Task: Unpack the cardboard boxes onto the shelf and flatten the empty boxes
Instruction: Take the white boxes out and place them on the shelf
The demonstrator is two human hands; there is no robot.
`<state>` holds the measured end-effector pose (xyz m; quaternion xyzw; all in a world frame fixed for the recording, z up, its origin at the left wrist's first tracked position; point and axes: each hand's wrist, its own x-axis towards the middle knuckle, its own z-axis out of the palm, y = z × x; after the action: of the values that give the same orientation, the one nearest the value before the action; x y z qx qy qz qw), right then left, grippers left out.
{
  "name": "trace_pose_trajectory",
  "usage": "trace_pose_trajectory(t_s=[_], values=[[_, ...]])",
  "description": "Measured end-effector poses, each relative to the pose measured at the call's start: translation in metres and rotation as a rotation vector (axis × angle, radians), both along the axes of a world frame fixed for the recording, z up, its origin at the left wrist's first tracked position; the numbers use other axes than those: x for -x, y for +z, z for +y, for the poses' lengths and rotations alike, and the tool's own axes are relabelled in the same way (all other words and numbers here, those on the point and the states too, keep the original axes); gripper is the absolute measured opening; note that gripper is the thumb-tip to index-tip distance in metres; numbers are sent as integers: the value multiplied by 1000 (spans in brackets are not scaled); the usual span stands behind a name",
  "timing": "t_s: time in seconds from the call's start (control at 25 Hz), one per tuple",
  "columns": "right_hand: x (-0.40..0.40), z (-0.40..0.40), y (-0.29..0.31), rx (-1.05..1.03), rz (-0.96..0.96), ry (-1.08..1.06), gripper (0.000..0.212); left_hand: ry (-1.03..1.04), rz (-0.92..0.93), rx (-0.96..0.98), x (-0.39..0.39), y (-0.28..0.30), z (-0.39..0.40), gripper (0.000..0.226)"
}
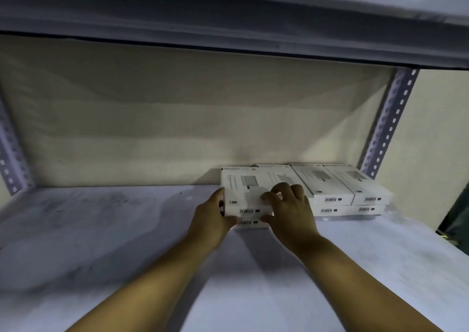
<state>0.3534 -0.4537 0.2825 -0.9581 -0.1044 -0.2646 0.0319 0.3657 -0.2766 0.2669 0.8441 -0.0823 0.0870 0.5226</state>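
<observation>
Both hands grip a two-box stack (245, 204) on the shelf (101, 230): left hand (212, 216) curled round its left edge, right hand (291, 209) bent-fingered over its right. More boxes (347, 192) fill the back right corner, just beside it.

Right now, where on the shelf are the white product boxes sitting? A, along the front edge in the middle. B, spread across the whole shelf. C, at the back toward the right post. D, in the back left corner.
C: the white product boxes are stacked against the back wall beside the right post, with the left hand and right hand on the leftmost stack.
</observation>
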Motion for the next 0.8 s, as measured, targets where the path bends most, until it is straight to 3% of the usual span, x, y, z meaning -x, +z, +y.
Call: trace_pose_trajectory(t_s=[0.4, 0.64, 0.8], values=[[-16, -6, 7, -61, 175, 31, 49, 74, 16, -115, -17, -2, -7, 69], [-17, -9, 11, -86, 244, 53, 53, 141, -5, -130, -9, 4, -15, 54], [-10, -10, 14, -257, 151, 85, 48, 183, 23, -150, 8, 12, -11, 62]])
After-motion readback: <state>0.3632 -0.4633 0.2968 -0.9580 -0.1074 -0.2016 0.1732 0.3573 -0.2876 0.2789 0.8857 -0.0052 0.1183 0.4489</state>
